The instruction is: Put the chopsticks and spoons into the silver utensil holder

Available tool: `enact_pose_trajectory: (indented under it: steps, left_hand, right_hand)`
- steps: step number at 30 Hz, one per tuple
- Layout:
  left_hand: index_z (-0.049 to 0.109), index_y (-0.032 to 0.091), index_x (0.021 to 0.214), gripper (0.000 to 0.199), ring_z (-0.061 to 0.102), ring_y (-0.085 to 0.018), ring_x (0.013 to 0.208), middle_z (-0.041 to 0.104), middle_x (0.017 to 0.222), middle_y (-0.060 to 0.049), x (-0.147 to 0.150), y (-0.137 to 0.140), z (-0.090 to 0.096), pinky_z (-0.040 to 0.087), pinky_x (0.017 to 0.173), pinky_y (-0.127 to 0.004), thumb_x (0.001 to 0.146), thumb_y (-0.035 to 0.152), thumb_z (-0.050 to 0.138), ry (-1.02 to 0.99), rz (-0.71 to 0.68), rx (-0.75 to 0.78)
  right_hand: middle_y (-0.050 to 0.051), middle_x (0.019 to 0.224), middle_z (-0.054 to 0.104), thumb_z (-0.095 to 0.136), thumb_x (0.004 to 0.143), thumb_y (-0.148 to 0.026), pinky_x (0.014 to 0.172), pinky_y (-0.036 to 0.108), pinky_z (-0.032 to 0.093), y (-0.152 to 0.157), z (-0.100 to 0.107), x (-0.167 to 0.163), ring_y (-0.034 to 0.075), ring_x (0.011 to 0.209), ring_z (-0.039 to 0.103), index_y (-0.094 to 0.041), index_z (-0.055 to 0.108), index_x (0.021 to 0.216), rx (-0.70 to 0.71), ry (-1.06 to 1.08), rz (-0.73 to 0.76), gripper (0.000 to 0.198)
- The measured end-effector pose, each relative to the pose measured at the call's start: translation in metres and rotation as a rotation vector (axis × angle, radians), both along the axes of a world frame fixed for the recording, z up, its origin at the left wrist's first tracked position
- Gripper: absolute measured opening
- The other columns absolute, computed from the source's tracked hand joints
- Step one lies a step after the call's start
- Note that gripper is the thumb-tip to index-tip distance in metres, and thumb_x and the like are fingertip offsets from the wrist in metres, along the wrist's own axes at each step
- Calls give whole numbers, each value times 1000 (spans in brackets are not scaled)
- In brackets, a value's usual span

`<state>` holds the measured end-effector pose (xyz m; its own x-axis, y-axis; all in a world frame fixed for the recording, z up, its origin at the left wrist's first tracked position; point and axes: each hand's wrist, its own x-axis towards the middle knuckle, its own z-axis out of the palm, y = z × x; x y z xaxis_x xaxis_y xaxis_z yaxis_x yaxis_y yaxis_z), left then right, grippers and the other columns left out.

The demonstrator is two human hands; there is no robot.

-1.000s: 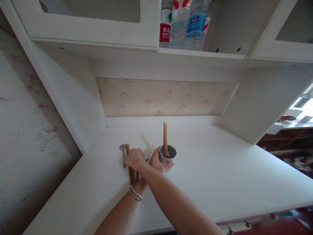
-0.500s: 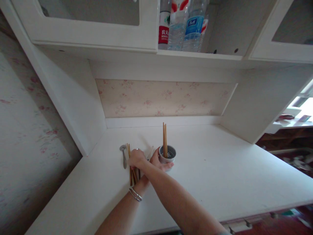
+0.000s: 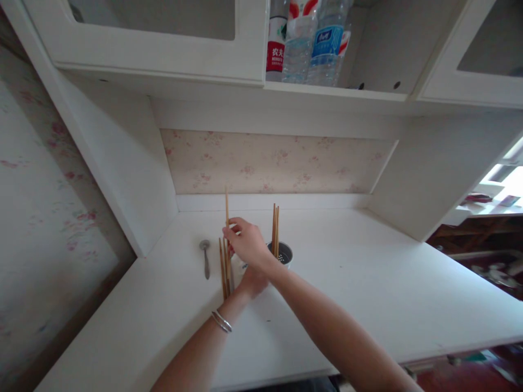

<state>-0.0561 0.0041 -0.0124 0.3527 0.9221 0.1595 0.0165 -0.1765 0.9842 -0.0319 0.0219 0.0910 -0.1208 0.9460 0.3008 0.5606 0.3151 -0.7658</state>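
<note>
My right hand [image 3: 245, 239] reaches across over my left wrist. Its thumb and fingers are closed on a wooden chopstick [image 3: 226, 204], held upright above the counter. Beneath it, several more chopsticks [image 3: 222, 267] lie on the white surface, partly covered by the hand. My left hand [image 3: 254, 280], below a wrist with a silver bangle, is against the side of a grey utensil holder [image 3: 287, 253]; the right forearm hides its fingers. A few chopsticks [image 3: 276, 231] stand in that holder, whose bottom has small holes. A metal spoon [image 3: 206, 261] lies to the left of the loose chopsticks.
The white counter [image 3: 347, 305] ends at side panels left and right and a back wall with floral paper [image 3: 265, 163]. Overhead hangs a cabinet [image 3: 163, 60] with plastic bottles [image 3: 300, 54] on its open shelf.
My right hand has risen from the loose chopsticks and moved slightly right, lifting one chopstick upright. The holder has stayed almost in place, its left side now covered by the right hand and forearm.
</note>
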Motion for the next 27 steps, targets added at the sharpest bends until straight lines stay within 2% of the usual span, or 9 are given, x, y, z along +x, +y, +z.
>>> enact_pose_trajectory:
  steps: [2,5,9,12,15,20,27]
  left_hand:
    - [62,16,99,39,61,-24,99,68,103,-8,0,1,0,46,93,-38,63,20,76,0,-38,1]
    - [52,18,119,65,62,-23,102,66,112,-9,1,-2,4,47,93,-36,60,22,81,-108,-68,7]
    - [50,17,122,71,60,-22,106,63,118,-12,3,-6,7,43,98,-37,58,18,83,-155,-61,16]
    - [50,18,122,70,60,-22,108,62,120,-12,2,-6,8,43,99,-38,59,16,82,-170,-82,18]
    - [51,18,121,68,60,-23,108,62,120,-12,2,-7,8,42,99,-39,60,16,82,-194,-95,20]
    - [52,17,120,70,59,-23,109,63,120,-11,4,-7,8,43,98,-38,58,18,83,-206,-83,-12]
    - [50,17,122,76,58,-25,113,62,122,-11,6,-1,0,43,101,-39,55,19,85,-218,-63,-27]
  right_hand:
    - [2,91,71,49,90,-40,57,21,50,-6,15,23,9,57,63,-24,55,116,29,227,-25,31]
    - [4,88,70,51,87,-45,50,20,50,-7,33,63,11,59,63,-20,59,101,79,462,-89,30]
    - [7,86,69,49,85,-53,47,20,50,-2,38,113,11,57,62,-16,62,89,162,566,-230,39]
    - [8,85,69,51,83,-55,46,20,49,-2,26,138,13,60,63,-15,64,88,176,526,-307,42]
    - [9,85,70,51,83,-55,47,20,48,-3,7,147,14,64,63,-15,67,87,146,464,-352,44]
    - [9,87,71,46,84,-56,55,24,51,-5,-25,143,18,76,65,-15,70,90,71,375,-369,47]
    - [4,84,73,46,88,-46,73,28,48,-13,-55,130,18,79,65,-20,74,81,57,47,-290,39]
